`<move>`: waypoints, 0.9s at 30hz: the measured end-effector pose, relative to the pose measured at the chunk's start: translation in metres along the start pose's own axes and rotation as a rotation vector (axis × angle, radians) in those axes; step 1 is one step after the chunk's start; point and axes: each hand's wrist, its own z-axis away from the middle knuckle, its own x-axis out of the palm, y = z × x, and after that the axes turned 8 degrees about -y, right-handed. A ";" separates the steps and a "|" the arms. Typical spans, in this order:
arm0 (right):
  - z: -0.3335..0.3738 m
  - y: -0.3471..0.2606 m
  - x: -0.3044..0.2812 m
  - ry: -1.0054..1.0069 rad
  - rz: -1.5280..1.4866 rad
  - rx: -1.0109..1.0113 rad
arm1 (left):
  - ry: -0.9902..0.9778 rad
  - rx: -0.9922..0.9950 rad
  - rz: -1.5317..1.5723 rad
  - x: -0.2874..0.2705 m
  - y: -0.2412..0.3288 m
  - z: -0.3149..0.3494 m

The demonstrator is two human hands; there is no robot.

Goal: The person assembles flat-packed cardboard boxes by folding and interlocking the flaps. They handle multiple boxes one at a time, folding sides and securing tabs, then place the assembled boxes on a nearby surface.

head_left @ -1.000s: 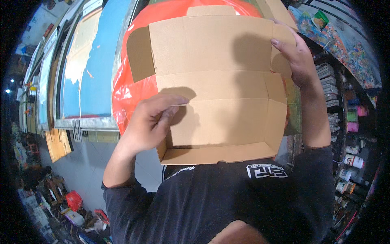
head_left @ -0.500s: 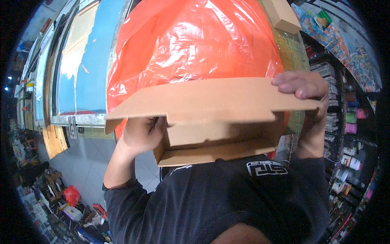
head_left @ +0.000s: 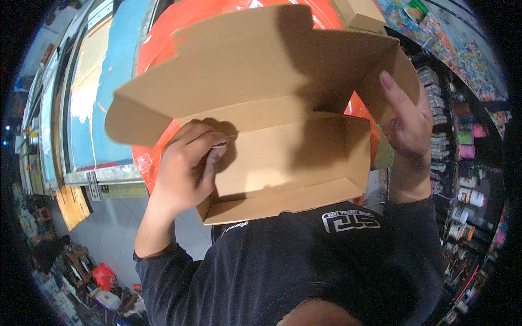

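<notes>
A brown cardboard box [head_left: 261, 174] is tilted against my front, its inside bare and facing up. Its hinged lid [head_left: 234, 70] stands raised on the far side, with a side flap at each end and a shadow across its right part. My left hand [head_left: 187, 160] pinches the box's left wall, thumb and fingers closed over the edge. At the lid's right flap [head_left: 375, 92], my right hand [head_left: 408, 122] has its thumb up on the inner face; its other fingers are mostly hidden behind the flap.
Shiny red-orange plastic [head_left: 157, 60] covers something bulky beyond the box. Another brown box [head_left: 359, 13] sits at the far right. A blue framed panel [head_left: 114, 103] lies to the left. Shelves with jars [head_left: 470, 196] line the right, and clutter [head_left: 103, 282] covers the lower-left floor.
The lid has swung up and away from me, exposing the box's inside. My right hand has gone from the lid's top edge down to its right flap. My left hand stays at the left wall.
</notes>
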 end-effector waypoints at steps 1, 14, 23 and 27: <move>0.009 -0.005 0.004 0.006 -0.037 -0.017 | 0.004 -0.008 0.039 -0.001 -0.003 0.003; 0.036 0.024 -0.015 -0.199 0.045 -0.395 | 0.818 0.149 0.295 0.038 -0.040 0.091; 0.011 0.034 -0.020 -0.155 0.540 -0.379 | 0.140 0.178 1.003 -0.032 -0.029 -0.014; -0.012 0.025 0.013 0.044 -0.935 -0.181 | 0.280 0.236 1.436 -0.028 -0.049 -0.014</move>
